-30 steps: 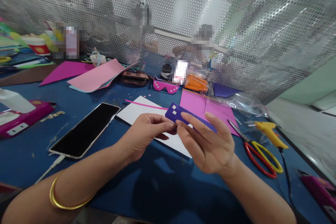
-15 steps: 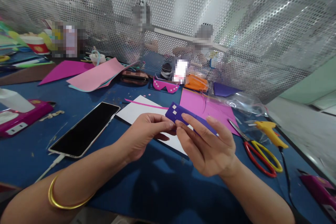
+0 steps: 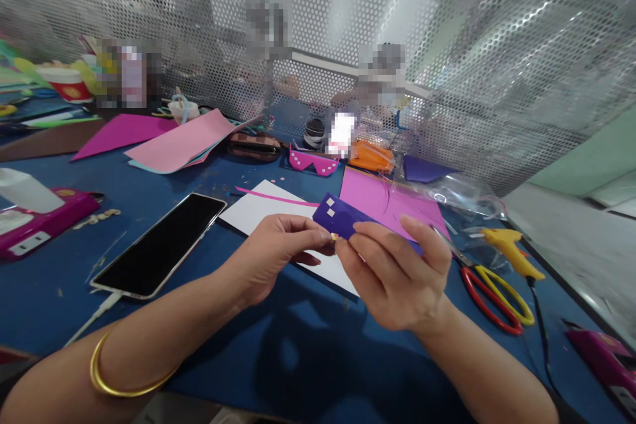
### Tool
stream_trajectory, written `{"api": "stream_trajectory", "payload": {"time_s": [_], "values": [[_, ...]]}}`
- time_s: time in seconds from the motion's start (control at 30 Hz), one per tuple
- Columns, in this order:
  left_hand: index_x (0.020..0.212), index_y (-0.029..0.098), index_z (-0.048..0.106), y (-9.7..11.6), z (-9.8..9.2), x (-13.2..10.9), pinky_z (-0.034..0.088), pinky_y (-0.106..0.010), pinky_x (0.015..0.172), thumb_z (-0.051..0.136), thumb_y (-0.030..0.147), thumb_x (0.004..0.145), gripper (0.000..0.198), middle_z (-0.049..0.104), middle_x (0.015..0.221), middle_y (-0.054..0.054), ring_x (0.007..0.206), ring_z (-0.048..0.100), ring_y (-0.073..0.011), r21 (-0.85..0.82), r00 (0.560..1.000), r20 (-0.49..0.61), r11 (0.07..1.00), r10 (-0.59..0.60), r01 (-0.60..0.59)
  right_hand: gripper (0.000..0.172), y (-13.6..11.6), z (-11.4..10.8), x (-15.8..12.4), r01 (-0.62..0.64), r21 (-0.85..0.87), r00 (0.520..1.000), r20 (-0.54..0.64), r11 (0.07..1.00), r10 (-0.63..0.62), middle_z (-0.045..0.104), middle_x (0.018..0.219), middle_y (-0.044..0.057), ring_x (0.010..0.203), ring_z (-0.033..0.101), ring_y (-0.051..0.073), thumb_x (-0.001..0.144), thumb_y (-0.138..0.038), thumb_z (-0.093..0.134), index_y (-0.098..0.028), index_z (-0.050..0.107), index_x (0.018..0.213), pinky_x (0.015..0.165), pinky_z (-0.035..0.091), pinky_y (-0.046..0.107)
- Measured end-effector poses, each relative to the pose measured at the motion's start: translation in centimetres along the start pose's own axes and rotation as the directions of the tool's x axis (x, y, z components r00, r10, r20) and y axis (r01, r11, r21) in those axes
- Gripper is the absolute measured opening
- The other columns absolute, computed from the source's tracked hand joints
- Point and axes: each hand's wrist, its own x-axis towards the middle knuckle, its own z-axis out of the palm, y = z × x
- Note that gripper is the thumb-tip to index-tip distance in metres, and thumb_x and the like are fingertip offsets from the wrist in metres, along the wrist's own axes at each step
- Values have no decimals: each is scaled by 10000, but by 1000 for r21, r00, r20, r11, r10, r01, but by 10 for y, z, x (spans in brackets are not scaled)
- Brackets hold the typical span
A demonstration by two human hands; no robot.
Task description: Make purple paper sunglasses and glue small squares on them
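Above the middle of the table, my right hand (image 3: pixel 400 271) grips a purple foam strip (image 3: pixel 342 220) that bears two small white squares near its left end. My left hand (image 3: pixel 281 248) is closed in a pinch, with a tiny pale piece (image 3: pixel 334 236) at its fingertips, just below the strip. The right thumb tip is very close to that piece; whether it touches cannot be made out. Beneath the hands lie a white sheet (image 3: pixel 263 209) and a thin pink strip (image 3: pixel 278 197). Farther back stand pink glasses (image 3: pixel 314 162) with small white squares on them.
On the left are a phone (image 3: pixel 161 245) on a cable and a magenta box (image 3: pixel 54 218). To the right lie scissors (image 3: pixel 489 298), a yellow glue gun (image 3: pixel 514 252) and a pink sheet (image 3: pixel 392 202). Foam sheets (image 3: pixel 181 139) and a perforated metal screen (image 3: pixel 348 20) stand behind.
My right fingers have shifted slightly right along the purple strip, and the thumb has drawn back from my left fingertips. The tiny pale piece now shows there. The left hand has barely moved.
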Motion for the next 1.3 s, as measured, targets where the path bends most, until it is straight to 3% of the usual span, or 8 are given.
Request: {"api": "stream_trajectory", "payload": {"time_s": [0.33, 0.43, 0.6, 0.7, 0.77, 0.87, 1.1, 1.3], "values": [[701, 193, 762, 0, 0, 1, 487, -255, 685, 780, 373, 722, 182, 744, 758, -40, 796, 677, -183, 27, 1000, -1, 1000, 13, -13, 163, 0, 3, 6, -14, -69, 996, -87, 997, 8, 765, 847, -54, 895, 728, 165, 890, -137, 636, -297, 665, 893, 1003, 445, 389], [726, 209, 777, -1, 0, 1, 493, -269, 703, 778, 373, 715, 165, 757, 781, -45, 827, 679, -198, 94, 998, -25, 994, 55, -52, 122, 5, -2, 15, -220, 78, 969, -96, 972, 227, 730, 805, -25, 891, 708, 188, 883, -164, 638, -273, 648, 828, 1027, 421, 454], [715, 223, 785, -2, 1, 1, 471, -265, 682, 786, 351, 694, 130, 739, 721, -13, 719, 628, -161, 233, 988, -54, 964, 147, -131, 68, 24, -11, 20, -683, 495, 708, 268, 537, 654, 735, 1036, 27, 1000, 674, 218, 826, -270, 694, -244, 690, 764, 842, 521, 375], [714, 217, 783, -2, 2, 0, 452, -272, 662, 769, 334, 708, 117, 734, 704, -6, 690, 613, -158, 313, 985, -41, 938, 170, -149, 116, 30, -9, 18, -813, 555, 523, 563, 177, 640, 729, 1102, 38, 921, 674, 197, 785, -332, 714, -226, 699, 739, 710, 520, 311], [712, 212, 779, -2, 3, -1, 451, -277, 661, 762, 323, 711, 113, 733, 703, -7, 692, 615, -162, 335, 986, -29, 931, 166, -147, 137, 31, -7, 17, -838, 543, 462, 649, 57, 604, 734, 943, 33, 751, 641, 152, 755, -344, 724, -214, 689, 732, 595, 478, 267], [724, 207, 773, -3, 2, -1, 458, -269, 681, 764, 318, 722, 111, 723, 713, -3, 708, 611, -152, 332, 987, -16, 932, 160, -146, 146, 30, -4, 18, -845, 530, 458, 652, 68, 604, 669, 728, -3, 603, 544, 110, 735, -346, 722, -205, 683, 734, 517, 409, 242], [669, 202, 607, -4, 0, 3, 488, -225, 568, 795, 370, 737, 262, 594, 636, 42, 670, 613, -135, 148, 977, -96, 973, 192, -176, 146, 31, -1, 17, -839, 533, 474, 616, 110, 629, 668, 735, 2, 631, 542, 116, 737, -345, 705, -201, 680, 734, 554, 414, 256], [766, 171, 731, -5, 1, 4, 507, -204, 585, 784, 366, 762, 202, 696, 733, -5, 696, 645, -129, 159, 988, -59, 979, 140, -129, 156, 28, 1, 15, -850, 515, 469, 641, 113, 608, 659, 738, -3, 628, 546, 119, 768, -357, 696, -201, 686, 762, 549, 411, 261]]}}
